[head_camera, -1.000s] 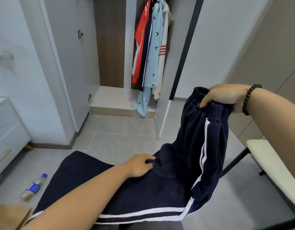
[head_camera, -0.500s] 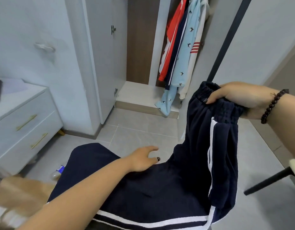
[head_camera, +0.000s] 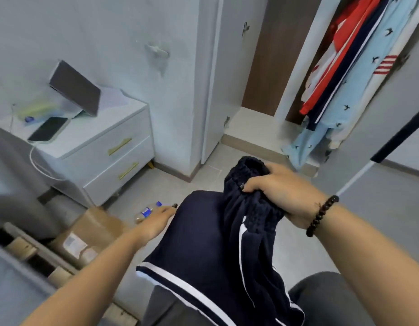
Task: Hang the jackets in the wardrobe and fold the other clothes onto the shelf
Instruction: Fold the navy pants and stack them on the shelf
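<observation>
Between hands (head_camera: 282,191), navy trousers (head_camera: 203,243)

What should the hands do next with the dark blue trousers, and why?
Probably the left hand should slide along the navy trousers and flatten them over the lap. The right hand grips the bunched waistband and the rest lies loose, while the left hand's straight fingers only touch the fabric's edge. Smoothing first should make a tidy fold for the shelf.
</observation>
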Demonstrator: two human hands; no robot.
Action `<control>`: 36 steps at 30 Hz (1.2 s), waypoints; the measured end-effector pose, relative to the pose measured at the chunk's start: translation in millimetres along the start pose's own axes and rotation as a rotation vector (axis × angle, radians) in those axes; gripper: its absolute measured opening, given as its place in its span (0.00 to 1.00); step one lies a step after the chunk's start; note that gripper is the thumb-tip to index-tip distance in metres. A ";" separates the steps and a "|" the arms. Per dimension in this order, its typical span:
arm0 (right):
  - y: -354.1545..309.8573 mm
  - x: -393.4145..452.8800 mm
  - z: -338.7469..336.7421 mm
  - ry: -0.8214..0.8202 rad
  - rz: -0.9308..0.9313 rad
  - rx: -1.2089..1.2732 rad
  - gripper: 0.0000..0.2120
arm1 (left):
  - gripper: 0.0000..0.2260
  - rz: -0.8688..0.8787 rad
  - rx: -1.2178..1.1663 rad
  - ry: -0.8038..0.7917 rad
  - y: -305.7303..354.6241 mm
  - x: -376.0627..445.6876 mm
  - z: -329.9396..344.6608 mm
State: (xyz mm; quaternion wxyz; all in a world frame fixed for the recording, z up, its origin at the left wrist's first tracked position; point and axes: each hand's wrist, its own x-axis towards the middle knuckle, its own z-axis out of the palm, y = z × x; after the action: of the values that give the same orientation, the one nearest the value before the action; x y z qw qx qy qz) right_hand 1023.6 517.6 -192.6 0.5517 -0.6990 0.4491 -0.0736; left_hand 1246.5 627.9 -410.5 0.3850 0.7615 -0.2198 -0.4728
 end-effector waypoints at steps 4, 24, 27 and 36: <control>13.8 19.8 50.3 0.112 -0.061 -0.071 0.08 | 0.18 -0.292 -0.309 -0.120 -34.9 6.6 1.4; 55.9 41.2 82.1 0.087 0.007 0.167 0.16 | 0.21 -0.362 -0.498 -0.213 -33.0 2.5 -20.7; 64.2 34.6 72.3 0.119 0.004 0.288 0.15 | 0.17 -0.264 -0.524 -0.099 -4.1 -10.6 -30.8; 97.8 -11.6 2.3 0.346 0.009 0.466 0.12 | 0.07 0.319 -0.378 0.078 100.8 -94.3 49.5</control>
State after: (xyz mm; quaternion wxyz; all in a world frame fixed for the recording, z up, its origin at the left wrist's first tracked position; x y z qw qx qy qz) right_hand 964.7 528.7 -270.8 0.6130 -0.5285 0.5104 -0.2905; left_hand 1162.4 613.9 -291.2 0.5985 0.6495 -0.2300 -0.4087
